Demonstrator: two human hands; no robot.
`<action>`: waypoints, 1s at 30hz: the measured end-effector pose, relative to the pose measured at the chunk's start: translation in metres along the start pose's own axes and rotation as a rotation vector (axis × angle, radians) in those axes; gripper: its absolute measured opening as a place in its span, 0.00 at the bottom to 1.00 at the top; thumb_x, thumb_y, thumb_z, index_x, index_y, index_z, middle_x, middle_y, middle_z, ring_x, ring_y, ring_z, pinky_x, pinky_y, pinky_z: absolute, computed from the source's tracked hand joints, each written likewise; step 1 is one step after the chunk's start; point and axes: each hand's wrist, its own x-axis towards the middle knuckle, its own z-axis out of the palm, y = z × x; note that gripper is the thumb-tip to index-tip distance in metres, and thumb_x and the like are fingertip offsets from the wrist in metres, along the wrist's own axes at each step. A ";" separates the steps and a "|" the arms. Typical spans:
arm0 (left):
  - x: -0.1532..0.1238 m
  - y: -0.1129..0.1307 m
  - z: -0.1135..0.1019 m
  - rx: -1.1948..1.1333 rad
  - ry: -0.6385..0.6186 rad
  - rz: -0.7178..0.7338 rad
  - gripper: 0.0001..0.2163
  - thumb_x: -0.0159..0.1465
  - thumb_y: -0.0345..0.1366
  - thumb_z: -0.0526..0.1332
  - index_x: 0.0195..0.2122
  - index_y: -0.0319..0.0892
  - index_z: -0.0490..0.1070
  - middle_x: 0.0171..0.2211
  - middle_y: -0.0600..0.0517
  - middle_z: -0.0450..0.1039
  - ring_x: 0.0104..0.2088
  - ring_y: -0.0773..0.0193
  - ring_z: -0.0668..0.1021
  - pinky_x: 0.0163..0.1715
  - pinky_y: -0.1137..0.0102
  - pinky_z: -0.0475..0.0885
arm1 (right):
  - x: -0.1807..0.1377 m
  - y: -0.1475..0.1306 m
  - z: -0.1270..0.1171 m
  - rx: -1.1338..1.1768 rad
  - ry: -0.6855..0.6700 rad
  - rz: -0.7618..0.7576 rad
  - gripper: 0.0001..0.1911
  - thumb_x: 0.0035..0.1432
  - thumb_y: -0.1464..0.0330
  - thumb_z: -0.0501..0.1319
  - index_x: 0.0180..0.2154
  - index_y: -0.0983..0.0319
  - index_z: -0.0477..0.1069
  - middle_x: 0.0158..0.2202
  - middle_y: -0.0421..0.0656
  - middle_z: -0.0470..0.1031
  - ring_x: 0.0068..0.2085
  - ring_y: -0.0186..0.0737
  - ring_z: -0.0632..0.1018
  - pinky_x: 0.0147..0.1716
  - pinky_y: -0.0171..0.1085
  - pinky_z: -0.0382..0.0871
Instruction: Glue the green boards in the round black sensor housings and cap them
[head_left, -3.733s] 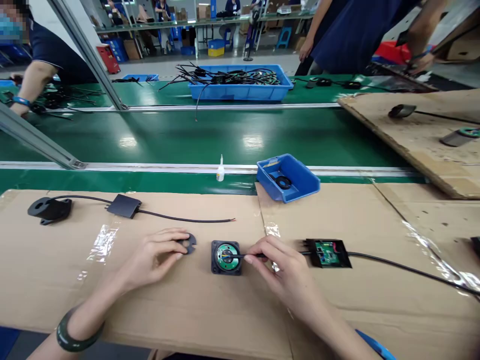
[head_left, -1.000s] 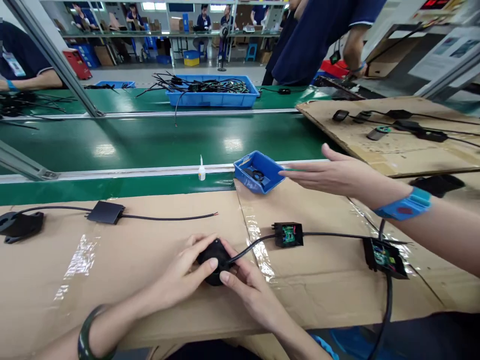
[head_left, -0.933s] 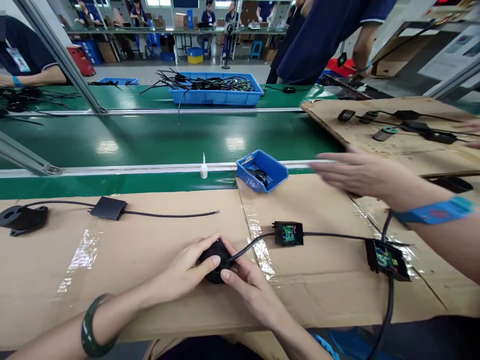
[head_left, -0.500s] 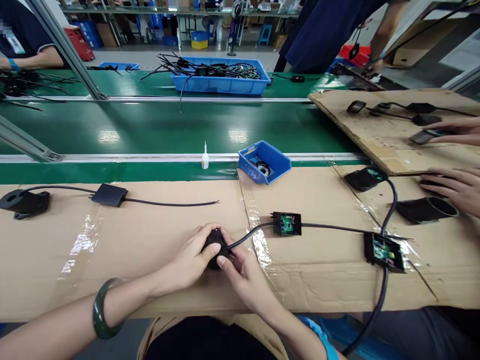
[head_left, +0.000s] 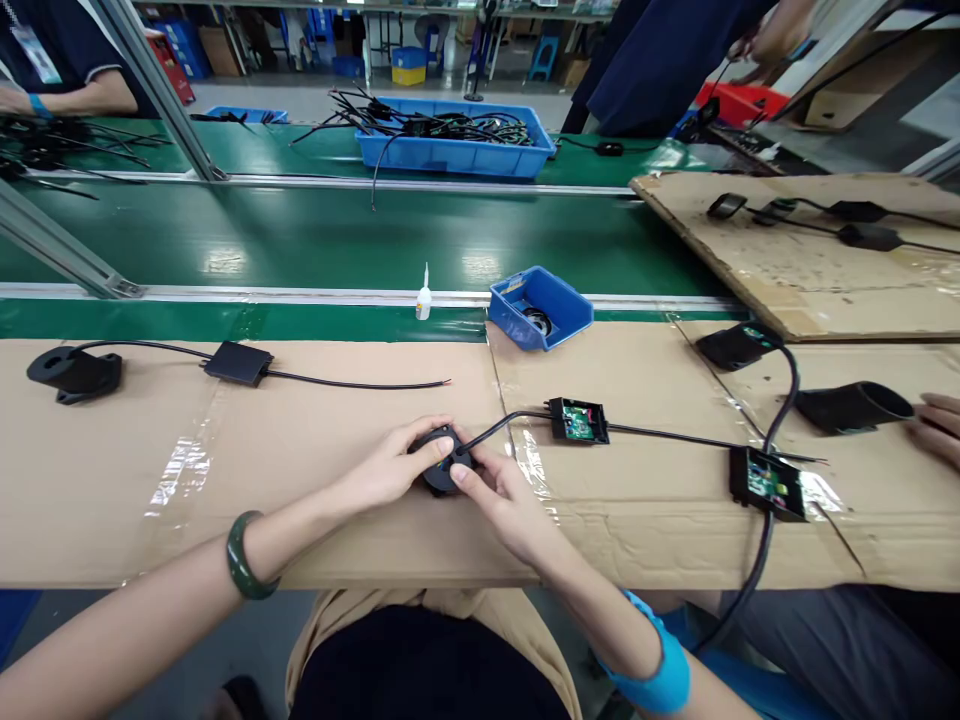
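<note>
My left hand point(head_left: 394, 460) and my right hand point(head_left: 506, 500) both grip a round black housing point(head_left: 439, 478) just above the cardboard, thumbs on top and fingers around its sides. A black cable point(head_left: 499, 427) leaves the housing beside my right fingers. It runs to an uncovered black box point(head_left: 600, 426) with a green circuit board inside, lying to the right. Further left rests a similar black housing point(head_left: 69, 372), wired to a flat black box point(head_left: 238, 363) with a loose cable end. My fingers hide part of the held housing.
Ahead stand a small white bottle point(head_left: 424, 302) and a blue bin point(head_left: 541, 312) holding rings. At right lie another uncovered box point(head_left: 766, 482) on a thick cable, a black tube point(head_left: 855, 408) and a co-worker's hand point(head_left: 937, 428). A blue tray point(head_left: 457, 152) of cables sits beyond the green belt.
The view has shifted slightly. My hands have turned the housing a little, showing more of its face. At right, the co-worker's upper hand has left view and the lower one has drawn back.
</note>
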 end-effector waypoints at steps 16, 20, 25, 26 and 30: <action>0.001 -0.003 -0.012 0.019 -0.084 -0.039 0.30 0.65 0.51 0.58 0.63 0.39 0.65 0.65 0.45 0.61 0.66 0.50 0.62 0.68 0.53 0.52 | -0.002 -0.002 -0.003 -0.013 -0.037 0.012 0.40 0.57 0.44 0.60 0.62 0.62 0.66 0.63 0.50 0.65 0.67 0.54 0.61 0.66 0.53 0.55; -0.001 -0.004 -0.005 0.190 -0.039 0.005 0.29 0.67 0.52 0.54 0.64 0.39 0.62 0.66 0.43 0.58 0.67 0.52 0.60 0.69 0.53 0.50 | -0.002 -0.002 -0.004 0.003 -0.049 0.015 0.36 0.59 0.48 0.60 0.62 0.62 0.66 0.62 0.49 0.67 0.65 0.52 0.65 0.65 0.51 0.59; -0.003 0.000 0.001 0.355 -0.031 0.022 0.24 0.70 0.45 0.48 0.63 0.40 0.60 0.63 0.41 0.62 0.65 0.51 0.63 0.66 0.51 0.57 | -0.004 -0.001 -0.004 -0.041 -0.026 0.030 0.33 0.61 0.56 0.59 0.63 0.64 0.64 0.58 0.49 0.72 0.54 0.50 0.76 0.54 0.48 0.73; -0.003 0.001 0.002 0.366 -0.040 0.034 0.22 0.70 0.44 0.48 0.62 0.39 0.60 0.62 0.41 0.63 0.64 0.51 0.65 0.65 0.51 0.59 | -0.005 -0.001 -0.003 -0.057 -0.021 0.033 0.32 0.61 0.57 0.58 0.63 0.63 0.64 0.56 0.49 0.73 0.51 0.50 0.78 0.52 0.48 0.74; -0.001 0.002 0.004 0.401 -0.050 0.100 0.19 0.70 0.38 0.47 0.60 0.40 0.59 0.59 0.40 0.66 0.61 0.53 0.69 0.62 0.52 0.65 | -0.007 0.000 -0.001 -0.113 0.008 0.022 0.30 0.62 0.58 0.58 0.63 0.61 0.65 0.51 0.48 0.77 0.47 0.49 0.79 0.51 0.49 0.75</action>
